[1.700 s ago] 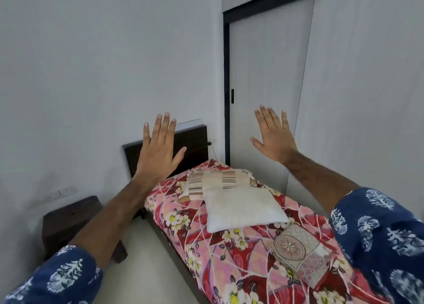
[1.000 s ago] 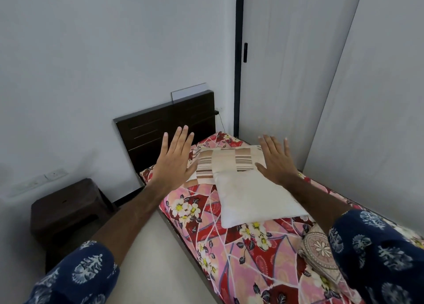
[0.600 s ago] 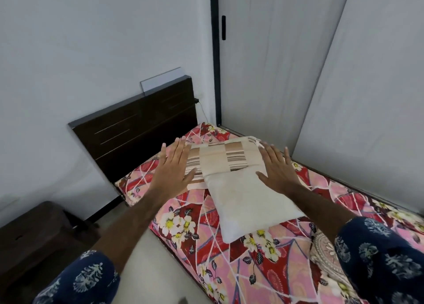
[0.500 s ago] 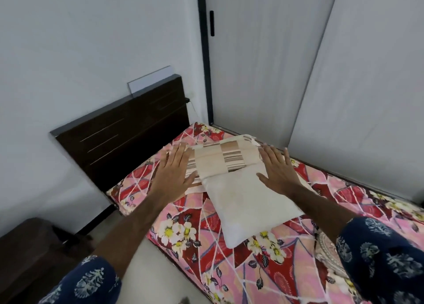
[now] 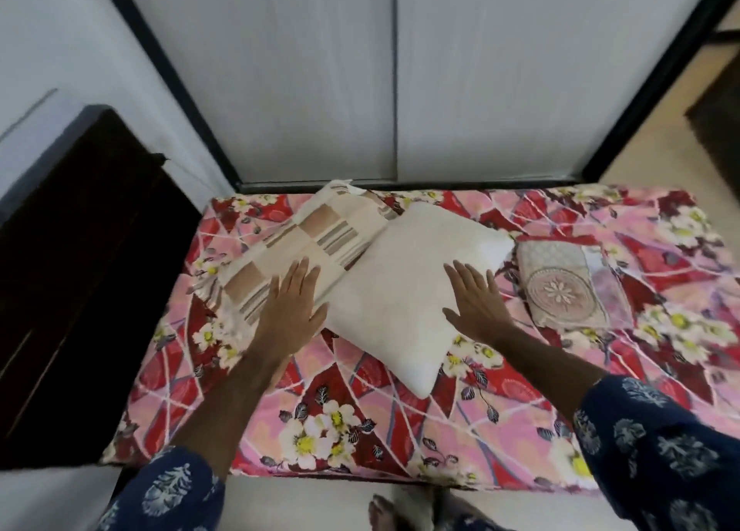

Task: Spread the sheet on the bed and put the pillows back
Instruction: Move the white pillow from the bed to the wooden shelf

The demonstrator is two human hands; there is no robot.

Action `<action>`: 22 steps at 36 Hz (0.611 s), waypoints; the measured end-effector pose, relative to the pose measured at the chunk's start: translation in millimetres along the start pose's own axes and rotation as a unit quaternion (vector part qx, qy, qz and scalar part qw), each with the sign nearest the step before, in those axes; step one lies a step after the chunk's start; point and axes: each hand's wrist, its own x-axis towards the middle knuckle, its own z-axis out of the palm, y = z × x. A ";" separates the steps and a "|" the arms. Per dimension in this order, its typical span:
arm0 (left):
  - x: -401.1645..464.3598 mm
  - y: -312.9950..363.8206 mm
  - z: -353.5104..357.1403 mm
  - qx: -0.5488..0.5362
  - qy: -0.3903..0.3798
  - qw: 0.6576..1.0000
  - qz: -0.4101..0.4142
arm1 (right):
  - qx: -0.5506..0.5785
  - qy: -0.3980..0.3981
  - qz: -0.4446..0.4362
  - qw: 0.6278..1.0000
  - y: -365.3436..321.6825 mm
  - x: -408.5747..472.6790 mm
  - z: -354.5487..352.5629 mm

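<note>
The person is leaning over the bed [image 5: 500, 470] with both arms stretched out. The left hand [image 5: 294, 306] is lying flat and open, fingers spread, on the striped pillow [image 5: 296, 242], gripping nothing. The right hand [image 5: 474, 302] is lying just as flat and open on the white pillow [image 5: 400, 286], palm down, fingers together, holding nothing. The white pillow is sitting partly over the striped one, covering its right end, and both are lying at an angle near the dark headboard [image 5: 80, 270] end of the bed. The floral sheet [image 5: 360, 430] in pink and red is lying spread over the mattress, reaching its near edge. Just beside the white pillow, on its right, a small patterned cushion [image 5: 560, 286] is resting on the sheet. Pale wardrobe doors [image 5: 360, 70] are standing right behind the bed. Blue printed sleeves [image 5: 660, 450] are showing at both arms, and a bare foot [image 5: 386, 514] is showing on the floor below
</note>
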 end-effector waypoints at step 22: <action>173.0 -8.7 143.6 -0.158 -0.254 0.949 -0.099 | 0.466 -0.065 0.368 0.802 48.5 63.4 175.4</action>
